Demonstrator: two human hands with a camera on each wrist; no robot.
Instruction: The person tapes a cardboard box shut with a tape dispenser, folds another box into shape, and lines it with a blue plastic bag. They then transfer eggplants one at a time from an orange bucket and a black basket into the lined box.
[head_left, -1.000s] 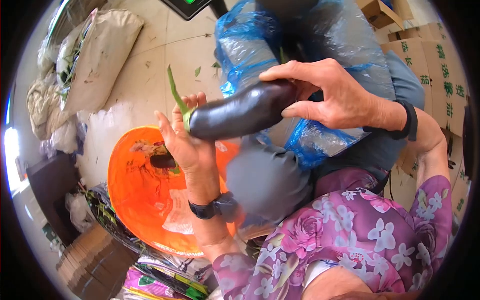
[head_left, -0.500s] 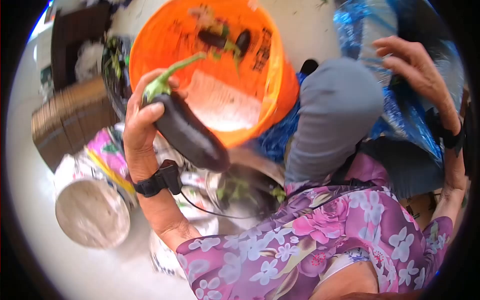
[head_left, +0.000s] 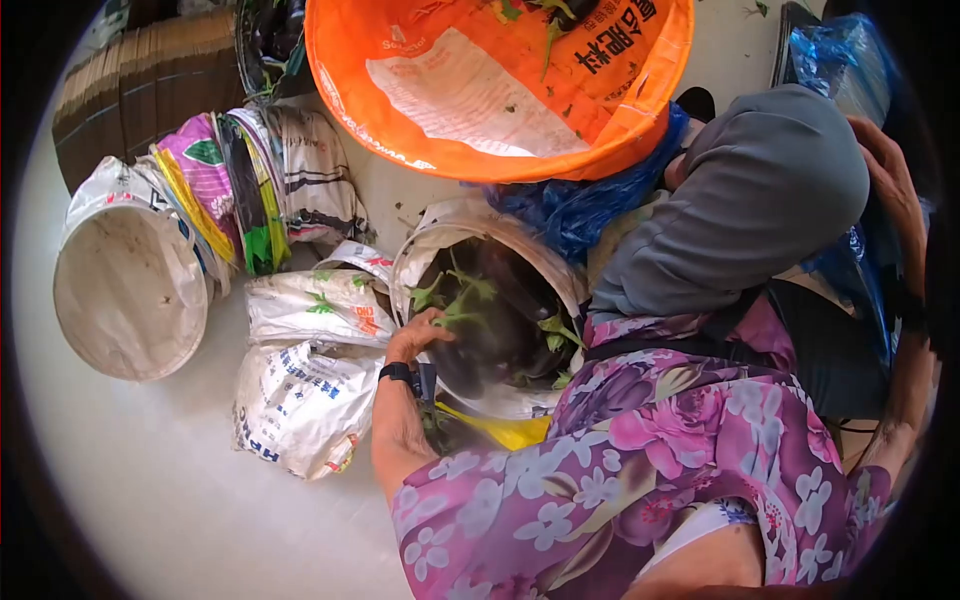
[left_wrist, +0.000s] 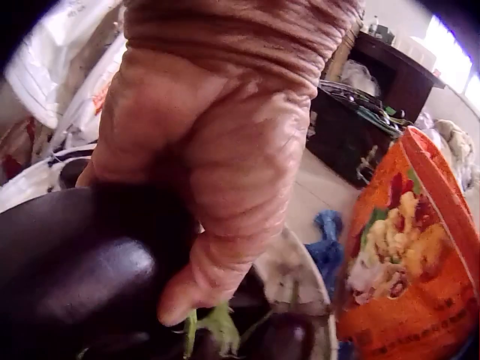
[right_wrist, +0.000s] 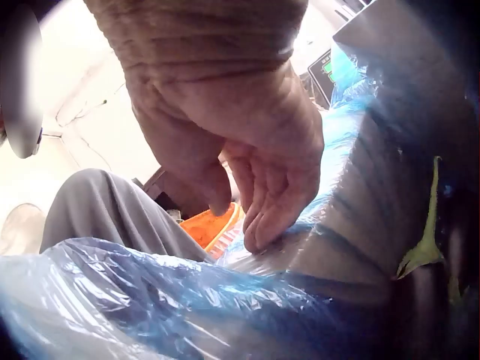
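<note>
My left hand (head_left: 420,338) reaches over the near-left rim of a white bucket-like sack (head_left: 425,235) filled with eggplants. It holds a dark, glossy eggplant (left_wrist: 90,255), the thumb bent down against it beside a green stem cap (left_wrist: 219,330); the other fingertips are hidden behind it. Over at the right, beyond the grey-trousered knee, is my right hand (head_left: 885,170). In the right wrist view its fingers hang loosely curled, with nothing in them, close above a carton covered in clear-blue plastic film (right_wrist: 330,217). An eggplant stem (right_wrist: 429,232) shows inside that carton.
A large orange tub (head_left: 500,165) stands beyond the sack, an eggplant (head_left: 575,12) at its far side. White printed sacks (head_left: 305,410) and an upright white bucket (head_left: 130,290) are on the left. Behind them lie stacked flat cardboard (head_left: 150,75) and blue plastic (head_left: 560,215).
The left hand took the eggplant from the right hand and carried it past the orange tub to the white sack. My right hand went back to the plastic-covered carton; the view swung left and down.
</note>
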